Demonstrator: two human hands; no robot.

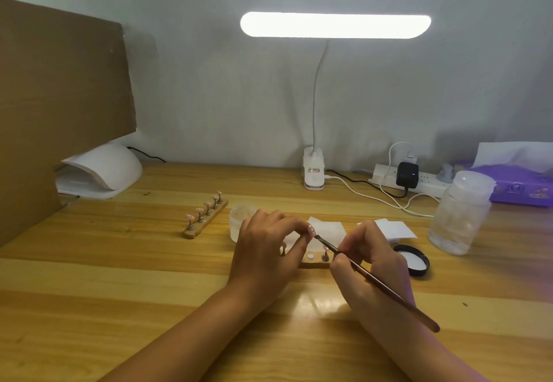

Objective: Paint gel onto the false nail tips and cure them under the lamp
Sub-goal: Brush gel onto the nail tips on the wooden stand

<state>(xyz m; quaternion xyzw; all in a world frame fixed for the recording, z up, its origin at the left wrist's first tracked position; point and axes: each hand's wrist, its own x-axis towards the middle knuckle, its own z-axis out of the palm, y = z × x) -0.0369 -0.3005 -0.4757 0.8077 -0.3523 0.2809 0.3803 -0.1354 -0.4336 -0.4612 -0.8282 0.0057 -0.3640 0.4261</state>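
Note:
My left hand (269,244) pinches a pink false nail tip (311,230) on its small stand, lifted just above a wooden holder bar (314,260). My right hand (371,262) grips a thin brown brush (374,277), and its bristles touch the held tip. On the bar stand one more tip at the right and another half hidden under my left fingers. A second wooden bar (205,217) with several pink tips lies to the left. The white curing lamp (100,172) sits at the back left.
A small clear jar (239,217) stands behind my left hand. White wipes (395,227), a black lid (414,259) and a clear plastic bottle (460,211) are at the right. A lit desk lamp (313,172), power strip (419,179), tissue pack (523,184) and cardboard (59,97) line the back.

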